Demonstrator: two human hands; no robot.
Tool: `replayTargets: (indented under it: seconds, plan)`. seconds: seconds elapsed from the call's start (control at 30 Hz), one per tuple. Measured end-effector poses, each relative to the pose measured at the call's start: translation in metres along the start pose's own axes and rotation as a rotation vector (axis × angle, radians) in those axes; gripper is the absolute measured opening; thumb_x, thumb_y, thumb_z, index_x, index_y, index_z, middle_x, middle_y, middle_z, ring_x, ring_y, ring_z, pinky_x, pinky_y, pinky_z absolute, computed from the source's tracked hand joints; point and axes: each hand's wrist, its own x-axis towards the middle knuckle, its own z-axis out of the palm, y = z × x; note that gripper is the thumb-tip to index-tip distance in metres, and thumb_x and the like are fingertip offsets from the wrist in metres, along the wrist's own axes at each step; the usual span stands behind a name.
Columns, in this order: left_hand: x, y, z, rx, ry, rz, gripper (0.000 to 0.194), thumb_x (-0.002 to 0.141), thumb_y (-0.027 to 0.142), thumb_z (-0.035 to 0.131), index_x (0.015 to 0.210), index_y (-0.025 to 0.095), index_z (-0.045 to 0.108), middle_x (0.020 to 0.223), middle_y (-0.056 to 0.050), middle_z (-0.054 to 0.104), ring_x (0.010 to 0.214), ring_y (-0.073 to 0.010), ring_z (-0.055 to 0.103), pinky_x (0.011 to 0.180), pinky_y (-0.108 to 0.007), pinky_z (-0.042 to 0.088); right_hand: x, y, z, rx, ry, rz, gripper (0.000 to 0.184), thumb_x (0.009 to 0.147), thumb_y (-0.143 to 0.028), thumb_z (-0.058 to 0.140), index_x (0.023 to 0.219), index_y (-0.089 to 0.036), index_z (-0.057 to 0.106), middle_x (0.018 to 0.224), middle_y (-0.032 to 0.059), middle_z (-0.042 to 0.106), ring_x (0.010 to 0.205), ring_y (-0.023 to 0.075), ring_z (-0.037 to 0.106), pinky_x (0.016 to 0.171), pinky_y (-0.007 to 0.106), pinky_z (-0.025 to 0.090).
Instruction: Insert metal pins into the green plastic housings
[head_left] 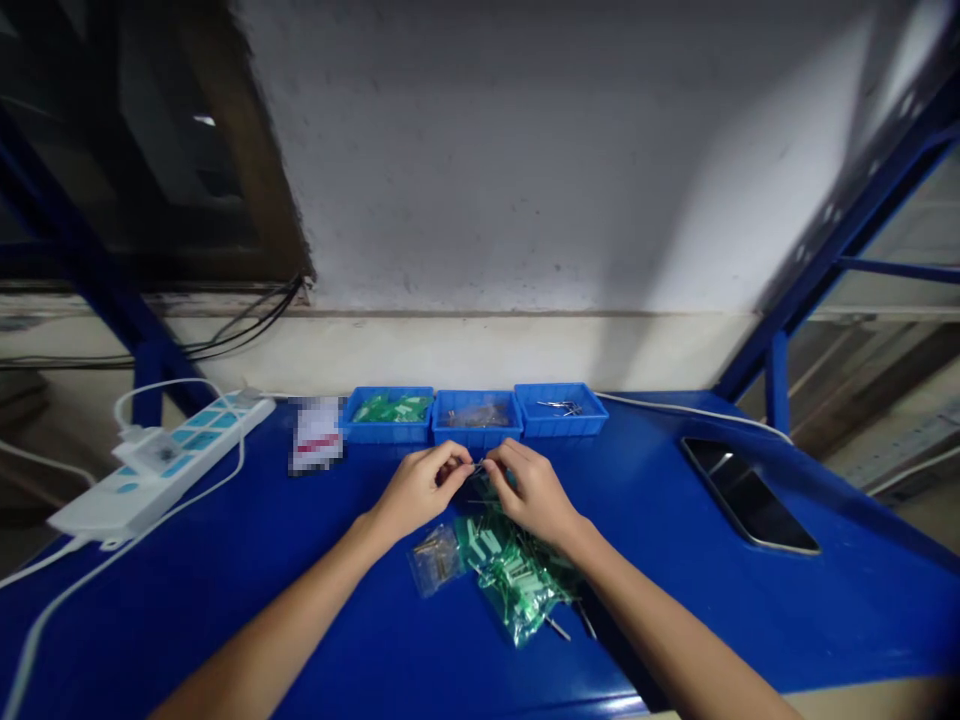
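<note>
My left hand and my right hand meet over the middle of the blue table, fingertips pinched almost together. A tiny silvery thing shows between them; its kind is too small to make out. Just below my right hand lies a pile of green-and-clear plastic packets, with thin metal rods sticking out at its lower end. Left of the pile rests a small clear bag of brass-coloured pieces. My right hand and forearm hide part of the pile.
Along the wall stand three blue bins: the left bin holds green packets, the middle bin clear packets, the right bin thin metal pieces. A power strip with cables lies left, near a blurred packet. A phone lies right.
</note>
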Motion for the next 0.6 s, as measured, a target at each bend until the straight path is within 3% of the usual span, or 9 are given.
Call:
replayTargets:
  seconds: [0.07,0.23,0.43,0.5,0.6]
  plan:
    - [0.002,-0.008,-0.005,0.043,-0.061,0.025,0.013,0.088,0.03,0.049,0.087,0.02,0.058,0.073,0.002,0.063,0.065,-0.0111,0.059,0.061,-0.02,0.042,-0.001,0.001,0.003,0.004,-0.02,0.006,0.017,0.092,-0.023,0.041,0.084,-0.018,0.055,0.078,0.0036,0.058,0.071,0.015,0.054,0.065,0.026,0.04]
    - [-0.005,-0.025,-0.004,0.042,-0.023,-0.039,0.023,0.091,0.027,0.039,0.078,0.019,0.055,0.062,0.003,0.058,0.058,-0.011,0.057,0.06,-0.021,0.041,-0.002,0.001,0.013,0.008,-0.067,0.0,0.012,0.091,-0.026,0.046,0.092,-0.018,0.055,0.079,0.0035,0.059,0.071,0.015,0.054,0.065,0.026,0.039]
    - [-0.011,-0.029,0.0,0.018,-0.072,-0.107,0.033,0.092,0.031,0.037,0.064,0.018,0.05,0.057,0.003,0.055,0.053,-0.0104,0.054,0.056,-0.021,0.037,-0.003,-0.001,0.016,-0.005,-0.146,-0.022,0.013,0.091,-0.023,0.044,0.088,-0.019,0.056,0.079,0.004,0.057,0.072,0.0155,0.053,0.064,0.026,0.038]
    - [-0.011,-0.027,-0.001,-0.003,-0.098,-0.102,0.03,0.092,0.031,0.038,0.069,0.019,0.052,0.059,0.003,0.057,0.055,-0.0107,0.054,0.056,-0.021,0.038,-0.003,-0.001,0.016,-0.009,-0.16,-0.018,0.014,0.091,-0.022,0.043,0.087,-0.019,0.056,0.079,0.004,0.057,0.072,0.0157,0.053,0.065,0.027,0.038]
    - [-0.011,-0.023,-0.004,-0.05,-0.138,-0.094,0.019,0.091,0.032,0.04,0.092,0.02,0.055,0.066,0.003,0.06,0.057,-0.0109,0.055,0.054,-0.021,0.038,-0.002,-0.001,0.016,-0.024,-0.146,0.02,0.018,0.092,-0.021,0.039,0.08,-0.019,0.053,0.075,0.0035,0.055,0.07,0.0159,0.051,0.064,0.027,0.037]
